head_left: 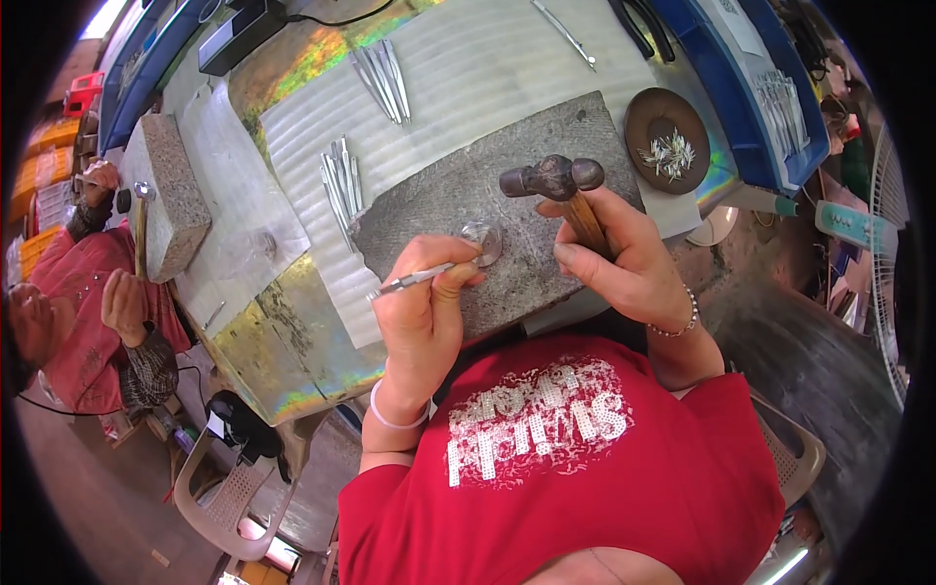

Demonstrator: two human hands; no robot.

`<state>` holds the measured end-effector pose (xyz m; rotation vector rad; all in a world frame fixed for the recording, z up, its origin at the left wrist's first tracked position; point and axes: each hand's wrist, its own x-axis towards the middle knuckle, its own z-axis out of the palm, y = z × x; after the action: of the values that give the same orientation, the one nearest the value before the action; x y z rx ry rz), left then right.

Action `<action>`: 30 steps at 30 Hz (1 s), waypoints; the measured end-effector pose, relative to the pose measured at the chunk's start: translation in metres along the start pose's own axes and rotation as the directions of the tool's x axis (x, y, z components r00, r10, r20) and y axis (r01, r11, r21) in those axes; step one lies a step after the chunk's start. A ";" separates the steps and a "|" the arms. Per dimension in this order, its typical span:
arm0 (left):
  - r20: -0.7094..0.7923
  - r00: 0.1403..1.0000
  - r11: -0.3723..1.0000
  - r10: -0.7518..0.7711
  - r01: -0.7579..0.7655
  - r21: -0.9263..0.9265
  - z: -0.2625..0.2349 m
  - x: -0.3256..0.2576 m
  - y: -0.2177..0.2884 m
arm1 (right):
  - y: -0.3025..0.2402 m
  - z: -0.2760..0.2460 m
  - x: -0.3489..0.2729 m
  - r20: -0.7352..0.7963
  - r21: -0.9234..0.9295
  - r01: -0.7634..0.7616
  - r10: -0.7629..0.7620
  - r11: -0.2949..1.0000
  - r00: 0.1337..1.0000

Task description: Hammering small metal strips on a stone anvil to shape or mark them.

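From here I see a slim, silver metal pen-shaped tool [419, 278] pinched in the person's left hand [421, 304], over a rough grey stone slab [531, 141] on the worn, patchy-coloured counter [278, 341]. The tool lies nearly crosswise, its right end slightly farther away, beside a small clear round disc [487, 237]; I cannot tell whether they touch. The right hand [624, 258] grips a wooden-handled hammer [583, 222], its dark metal head right of the disc and farther off. The left hand is nearer the disc.
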<state>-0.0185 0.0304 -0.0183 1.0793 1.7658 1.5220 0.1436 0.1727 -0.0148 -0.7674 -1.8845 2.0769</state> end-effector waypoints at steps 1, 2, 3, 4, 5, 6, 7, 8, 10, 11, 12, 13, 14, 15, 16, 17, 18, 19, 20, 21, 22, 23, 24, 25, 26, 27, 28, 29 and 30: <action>0.026 0.996 0.987 0.085 -0.088 0.132 0.000 -0.001 -0.001 | 0.000 0.001 0.000 0.000 0.000 0.000 0.000 1.000 1.000; 0.063 0.984 0.950 0.165 -0.176 0.260 0.001 -0.001 -0.001 | 0.000 0.003 -0.001 -0.037 0.050 -0.012 0.014 0.999 0.999; 0.073 0.958 0.889 0.278 -0.286 0.359 0.004 0.004 0.006 | -0.001 0.005 -0.001 -0.071 0.099 -0.022 0.029 0.995 0.997; 0.070 0.958 0.888 0.280 -0.286 0.359 0.005 0.004 0.010 | -0.004 0.007 -0.002 -0.069 0.096 -0.021 0.028 0.995 0.997; 0.104 0.959 0.872 0.263 -0.282 0.400 0.005 0.003 0.012 | -0.010 0.009 -0.003 -0.017 0.262 -0.048 0.054 0.964 0.998; 0.134 0.960 0.852 0.244 -0.279 0.442 0.004 0.002 0.015 | -0.015 0.011 -0.003 0.044 0.418 -0.080 0.068 0.905 0.997; 0.173 0.930 0.794 0.325 -0.368 0.484 0.002 0.005 0.010 | -0.019 0.013 -0.004 0.050 0.414 -0.079 0.063 0.907 0.997; 0.165 0.929 0.791 0.330 -0.368 0.488 0.001 0.006 0.010 | -0.023 0.015 -0.005 0.029 0.323 0.045 -0.057 0.945 0.998; 0.235 0.925 0.788 0.299 -0.378 0.485 -0.002 0.006 0.011 | -0.020 0.019 -0.001 -0.008 0.071 0.327 -0.328 0.942 0.945; 0.225 0.925 0.784 0.305 -0.378 0.491 -0.004 0.005 0.011 | -0.031 0.016 -0.001 0.093 -0.027 0.290 -0.286 0.957 0.954; 0.247 0.909 0.750 0.335 -0.416 0.515 -0.008 0.003 0.011 | -0.052 0.014 0.001 0.189 -0.133 0.259 -0.233 0.957 0.954; 0.273 0.890 0.711 0.364 -0.455 0.536 -0.010 0.002 0.010 | -0.065 0.023 0.004 0.176 -0.161 0.338 -0.310 0.927 0.934; 0.224 0.919 0.818 0.325 -0.392 0.421 -0.005 -0.001 -0.005 | -0.070 0.025 0.010 0.256 -0.205 0.448 -0.394 0.870 0.883; 0.251 0.908 0.789 0.335 -0.416 0.453 -0.005 0.001 0.000 | -0.075 0.025 0.015 0.337 -0.241 0.552 -0.465 0.798 0.819; 0.276 0.898 0.758 0.342 -0.438 0.484 -0.006 0.004 0.004 | -0.077 0.027 0.016 0.340 -0.267 0.588 -0.496 0.763 0.799; 0.310 0.887 0.743 0.342 -0.457 0.488 -0.008 0.005 0.003 | -0.080 0.030 0.016 0.350 -0.272 0.598 -0.501 0.754 0.791; 0.283 0.902 0.791 0.325 -0.423 0.441 -0.010 0.007 0.011 | -0.081 0.034 0.018 0.348 -0.329 0.613 -0.512 0.718 0.786; 0.258 0.917 0.835 0.305 -0.388 0.390 -0.010 0.009 0.019 | -0.082 0.037 0.019 0.345 -0.383 0.626 -0.523 0.680 0.779; 0.233 0.907 0.842 0.350 -0.414 0.345 -0.010 0.010 0.014 | -0.082 0.040 0.020 0.351 -0.391 0.634 -0.529 0.667 0.773; 0.221 0.908 0.840 0.356 -0.414 0.351 -0.011 0.010 0.013 | -0.084 0.043 0.019 0.364 -0.389 0.643 -0.531 0.660 0.765; 0.233 0.901 0.830 0.365 -0.429 0.356 -0.012 0.010 0.012 | -0.085 0.044 0.018 0.372 -0.410 0.639 -0.521 0.651 0.769; 0.247 0.894 0.820 0.375 -0.444 0.361 -0.012 0.009 0.011 | -0.086 0.045 0.017 0.379 -0.431 0.635 -0.510 0.641 0.772; 0.223 0.892 0.807 0.393 -0.451 0.383 -0.010 0.009 0.009 | -0.085 0.043 0.016 0.387 -0.434 0.641 -0.512 0.632 0.767; 0.251 0.889 0.786 0.384 -0.457 0.416 -0.011 0.009 0.007 | -0.082 0.041 0.015 0.398 -0.431 0.637 -0.500 0.639 0.770; 0.279 0.884 0.764 0.374 -0.464 0.448 -0.011 0.008 0.006 | -0.082 0.038 0.014 0.407 -0.428 0.633 -0.487 0.646 0.773; 0.250 0.878 0.775 0.409 -0.478 0.412 -0.010 0.007 -0.001 | -0.087 0.036 0.013 0.370 -0.421 0.571 -0.441 0.705 0.818; 0.224 0.867 0.757 0.446 -0.499 0.421 -0.012 0.009 -0.001 | -0.094 0.034 0.011 0.335 -0.411 0.503 -0.387 0.760 0.859; 0.200 0.853 0.739 0.482 -0.519 0.430 -0.013 0.011 0.000 | -0.105 0.032 0.000 0.240 -0.374 0.345 -0.270 0.861 0.933; 0.234 0.881 0.785 0.411 -0.473 0.400 -0.015 0.010 0.003 | -0.104 0.029 -0.009 0.185 -0.338 0.283 -0.232 0.898 0.955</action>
<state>-0.0361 0.0314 -0.0115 1.9008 1.9022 1.2635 0.1175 0.1583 0.0895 -0.4135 -2.3409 1.6833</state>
